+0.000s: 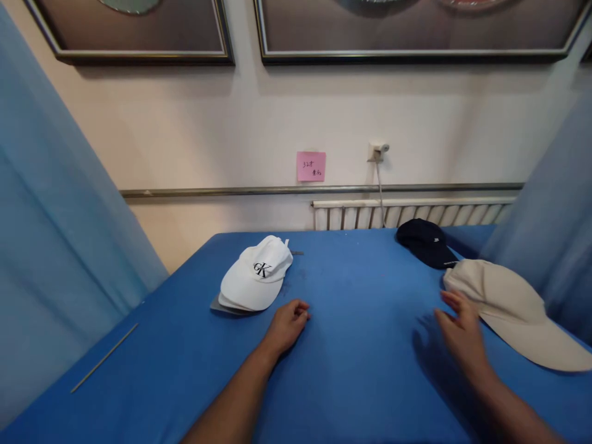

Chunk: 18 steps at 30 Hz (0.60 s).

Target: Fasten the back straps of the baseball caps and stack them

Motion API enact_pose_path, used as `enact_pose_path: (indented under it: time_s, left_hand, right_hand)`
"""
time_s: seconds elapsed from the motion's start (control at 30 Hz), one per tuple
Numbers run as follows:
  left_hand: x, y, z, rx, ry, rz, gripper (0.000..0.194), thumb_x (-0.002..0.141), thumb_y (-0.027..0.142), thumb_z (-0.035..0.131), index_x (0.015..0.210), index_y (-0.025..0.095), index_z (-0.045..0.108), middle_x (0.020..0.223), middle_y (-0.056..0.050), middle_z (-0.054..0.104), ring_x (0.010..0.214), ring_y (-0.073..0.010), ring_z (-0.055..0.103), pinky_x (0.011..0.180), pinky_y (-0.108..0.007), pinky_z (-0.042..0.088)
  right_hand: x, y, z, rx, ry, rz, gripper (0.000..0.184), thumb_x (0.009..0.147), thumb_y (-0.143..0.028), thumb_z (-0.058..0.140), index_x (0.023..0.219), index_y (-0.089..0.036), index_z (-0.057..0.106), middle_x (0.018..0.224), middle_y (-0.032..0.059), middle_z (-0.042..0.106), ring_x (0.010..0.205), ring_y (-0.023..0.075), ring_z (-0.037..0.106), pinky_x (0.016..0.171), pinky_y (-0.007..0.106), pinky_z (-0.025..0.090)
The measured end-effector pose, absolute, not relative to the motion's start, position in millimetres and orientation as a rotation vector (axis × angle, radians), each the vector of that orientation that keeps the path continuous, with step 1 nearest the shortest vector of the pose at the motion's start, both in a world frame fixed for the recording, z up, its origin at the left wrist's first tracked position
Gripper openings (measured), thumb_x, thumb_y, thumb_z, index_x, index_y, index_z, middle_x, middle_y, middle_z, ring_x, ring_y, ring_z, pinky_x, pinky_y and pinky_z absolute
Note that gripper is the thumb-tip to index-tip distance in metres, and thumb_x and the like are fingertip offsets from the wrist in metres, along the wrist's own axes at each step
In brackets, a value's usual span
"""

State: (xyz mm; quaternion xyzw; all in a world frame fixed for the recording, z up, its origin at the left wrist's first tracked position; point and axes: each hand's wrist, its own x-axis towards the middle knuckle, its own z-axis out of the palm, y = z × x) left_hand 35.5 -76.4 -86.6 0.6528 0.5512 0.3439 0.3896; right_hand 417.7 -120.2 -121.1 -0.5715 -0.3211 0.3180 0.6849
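My left hand (287,324) rests on the blue cloth with its fingers curled in, and I see nothing in it. Just beyond it lies a white cap (259,274) with dark letters on the front, stacked on other caps whose brims peek out below. On the right, my right hand (459,327) hovers over the cloth, fingers parted and slightly blurred. Close to its fingertips sits a beige cap (513,305), its brim pointing to the lower right. Whether the fingers touch it I cannot tell. Behind that cap is a navy cap (423,242).
The blue-covered table (356,370) reaches back to the wall. A thin stick (104,357) lies at its left. Blue curtains (50,216) hang on both sides. At the wall are a radiator (416,213), a pink note (311,166) and a socket with a cord (378,154).
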Motion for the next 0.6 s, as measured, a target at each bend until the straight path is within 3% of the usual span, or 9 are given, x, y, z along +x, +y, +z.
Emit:
enact_pose_path:
  time_s: [0.07,0.17,0.23,0.3,0.4,0.5,0.6]
  left_hand:
    - [35,-77,-85,1.619,1.431,0.959,0.026,0.077,0.030,0.053,0.097,0.016,0.061,0.084,-0.007,0.069,0.064,-0.0175,0.062,0.062,-0.029,0.049]
    - [27,-77,-70,1.595,1.610,1.197,0.030,0.079,0.030,0.052,0.105,0.016,0.060,0.094,-0.008,0.068,0.076,-0.0197,0.064,0.070,-0.031,0.050]
    - [15,-78,-54,1.624,1.875,1.393,0.035,0.081,0.030,0.051,0.112,0.018,0.058,0.106,-0.010,0.066,0.093,-0.0232,0.063,0.083,-0.035,0.049]
    - [-1,-78,-38,1.658,2.196,1.576,0.043,0.080,0.029,0.053,0.122,0.017,0.053,0.126,-0.013,0.057,0.118,-0.0274,0.052,0.102,-0.040,0.038]
    - [-25,-74,-26,1.436,2.634,1.445,0.066,0.078,0.044,0.060,0.135,0.016,0.041,0.141,-0.018,0.044,0.136,-0.0359,0.030,0.111,-0.052,0.021]
    - [-37,-67,-30,1.322,2.681,1.103,0.085,0.072,0.057,0.063,0.138,0.011,0.036,0.137,-0.026,0.045,0.135,-0.0422,0.030,0.107,-0.058,0.022]
    - [-33,-61,-40,1.432,2.676,1.104,0.083,0.073,0.054,0.064,0.140,0.015,0.035,0.138,-0.022,0.046,0.135,-0.0402,0.031,0.109,-0.056,0.022]
  right_hand:
    - [373,-85,-109,-1.291,-0.984,0.578,0.038,0.063,-0.018,0.066,0.100,-0.025,0.061,0.133,0.0048,0.041,0.099,0.0153,0.059,0.072,0.023,0.052]
    - [322,-44,-111,-1.307,-1.259,0.653,0.031,0.072,-0.021,0.058,0.103,-0.022,0.058,0.135,0.0098,0.041,0.086,0.0145,0.061,0.076,0.031,0.052]
    - [305,-29,-123,-1.359,-1.360,0.670,0.024,0.072,-0.018,0.056,0.095,-0.021,0.060,0.120,0.0089,0.054,0.078,0.0144,0.060,0.082,0.035,0.050]
    - [301,-21,-136,-1.352,-1.437,0.700,0.020,0.069,-0.015,0.057,0.087,-0.022,0.063,0.104,0.0052,0.061,0.077,0.0150,0.059,0.085,0.036,0.048]
    - [308,-16,-151,-1.282,-1.545,0.778,0.021,0.069,-0.014,0.056,0.085,-0.023,0.064,0.097,0.0018,0.064,0.077,0.0144,0.060,0.082,0.032,0.048]
    - [317,-12,-158,-1.229,-1.523,0.904,0.017,0.071,-0.018,0.056,0.085,-0.023,0.065,0.089,0.0006,0.066,0.075,0.0142,0.060,0.076,0.029,0.048]
    - [319,-11,-159,-1.219,-1.498,0.962,0.016,0.072,-0.019,0.057,0.084,-0.024,0.065,0.079,-0.0006,0.065,0.071,0.0142,0.059,0.071,0.028,0.047]
